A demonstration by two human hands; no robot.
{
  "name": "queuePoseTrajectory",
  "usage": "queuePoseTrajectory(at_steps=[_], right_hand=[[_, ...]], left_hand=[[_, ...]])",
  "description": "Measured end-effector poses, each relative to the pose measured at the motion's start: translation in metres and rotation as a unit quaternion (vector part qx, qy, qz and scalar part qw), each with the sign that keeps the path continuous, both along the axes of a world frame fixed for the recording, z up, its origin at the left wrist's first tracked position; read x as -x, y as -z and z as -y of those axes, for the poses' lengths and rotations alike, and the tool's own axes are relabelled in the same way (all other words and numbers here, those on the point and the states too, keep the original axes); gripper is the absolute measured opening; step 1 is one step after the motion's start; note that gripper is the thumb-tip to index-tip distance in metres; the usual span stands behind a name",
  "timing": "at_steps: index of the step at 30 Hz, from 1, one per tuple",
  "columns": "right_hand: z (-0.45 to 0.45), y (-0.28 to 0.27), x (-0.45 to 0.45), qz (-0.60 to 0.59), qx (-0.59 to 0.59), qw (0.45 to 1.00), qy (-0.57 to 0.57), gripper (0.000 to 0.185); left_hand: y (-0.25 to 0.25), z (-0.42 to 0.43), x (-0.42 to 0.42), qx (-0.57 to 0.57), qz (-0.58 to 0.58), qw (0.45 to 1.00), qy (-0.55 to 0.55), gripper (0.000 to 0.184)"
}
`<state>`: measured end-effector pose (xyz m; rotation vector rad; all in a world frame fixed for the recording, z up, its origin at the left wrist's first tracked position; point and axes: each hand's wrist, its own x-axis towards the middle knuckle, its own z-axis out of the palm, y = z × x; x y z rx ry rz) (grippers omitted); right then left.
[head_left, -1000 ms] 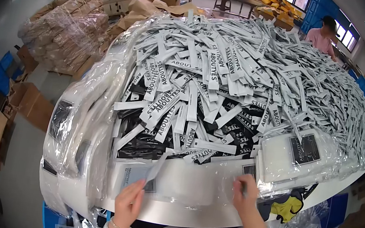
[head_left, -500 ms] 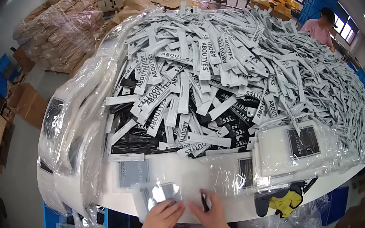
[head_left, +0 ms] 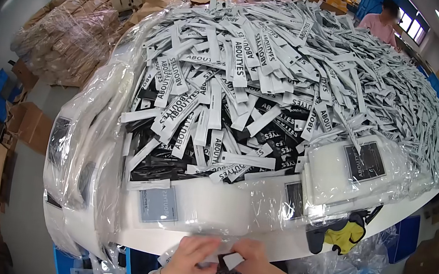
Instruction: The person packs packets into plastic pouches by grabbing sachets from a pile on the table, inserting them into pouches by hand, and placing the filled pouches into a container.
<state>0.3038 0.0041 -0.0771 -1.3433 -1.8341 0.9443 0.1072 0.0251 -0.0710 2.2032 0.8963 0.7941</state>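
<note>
Close to my body, below the table's front edge, my left hand (head_left: 191, 260) is closed on a clear plastic bag (head_left: 170, 253), most of it hidden under the palm. Beside it on the right, my right hand (head_left: 250, 258) pinches a small packet with a white end (head_left: 233, 260) and a dark part, at the bag's upper side. Just beyond the hands, a flat clear bag with a grey label (head_left: 158, 204) lies on the white table (head_left: 146, 239). Behind it rises a large heap of white stick packets (head_left: 239, 64), with black packets (head_left: 170, 166) at its near side.
Stacked clear bags line the left (head_left: 71, 172) and right (head_left: 338, 170) of the heap. A yellow and grey glove (head_left: 344, 237) lies at the front right. Wrapped brown bundles (head_left: 69, 32) stand back left. A person in pink (head_left: 379, 28) is at the far right.
Both hands have come together and drawn back toward my body. The bag, lifted from the table by my left hand, is now close to me. The view has shifted slightly.
</note>
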Motion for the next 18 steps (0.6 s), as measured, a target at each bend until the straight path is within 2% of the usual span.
queuePoseTrajectory(at_steps=[1,2,3,4,5,6,8,9,10,11,12,15,17,18], right_hand=[[-0.005,0.000,-0.001,-0.002,-0.041,0.999,0.002,0.026],[-0.012,-0.004,-0.003,-0.186,-0.014,0.982,-0.010,0.023],[-0.021,-0.012,-0.008,-0.364,0.018,0.931,-0.019,0.023],[-0.028,-0.020,-0.012,-0.529,0.050,0.847,-0.026,0.028],[-0.031,-0.027,-0.014,-0.674,0.078,0.734,-0.030,0.035],[-0.031,-0.040,-0.008,-0.631,0.085,0.771,0.003,0.037],[-0.032,-0.068,0.010,-0.534,0.089,0.838,0.069,0.042],[-0.033,-0.068,0.010,-0.459,0.054,0.886,0.026,0.041],[-0.034,-0.067,0.008,-0.379,0.020,0.925,-0.016,0.041],[-0.034,-0.066,0.006,-0.295,-0.014,0.954,-0.058,0.041],[-0.035,-0.069,-0.002,-0.301,0.038,0.951,-0.060,0.040],[-0.031,-0.075,0.002,-0.395,0.133,0.907,0.059,0.035],[-0.023,-0.070,0.007,-0.238,0.082,0.968,-0.025,0.029],[-0.024,-0.074,0.006,-0.190,0.006,0.978,-0.088,0.028]], left_hand=[[-0.001,-0.005,-0.001,-0.004,0.003,1.000,-0.026,0.066],[-0.008,-0.007,0.000,-0.040,-0.028,0.998,-0.051,0.074],[-0.013,-0.011,-0.001,-0.026,-0.040,0.997,-0.056,0.078],[-0.019,-0.015,-0.004,-0.011,-0.051,0.997,-0.062,0.082],[-0.021,-0.016,-0.007,0.003,-0.062,0.996,-0.068,0.086],[-0.017,-0.018,-0.013,-0.010,-0.047,0.998,-0.044,0.098],[-0.020,-0.016,-0.023,-0.017,-0.009,0.998,-0.061,0.101],[-0.020,-0.015,-0.027,-0.019,0.009,0.997,-0.069,0.103],[-0.012,-0.016,-0.029,-0.042,0.093,0.991,-0.089,0.105],[-0.008,-0.016,-0.025,-0.049,0.073,0.993,-0.081,0.105],[-0.007,-0.016,-0.021,-0.056,0.053,0.994,-0.074,0.104],[-0.007,-0.014,-0.022,-0.054,0.022,0.997,-0.052,0.099],[-0.003,-0.017,-0.026,-0.079,-0.002,0.996,-0.037,0.097],[-0.006,-0.020,-0.026,-0.071,0.020,0.996,-0.042,0.099]])
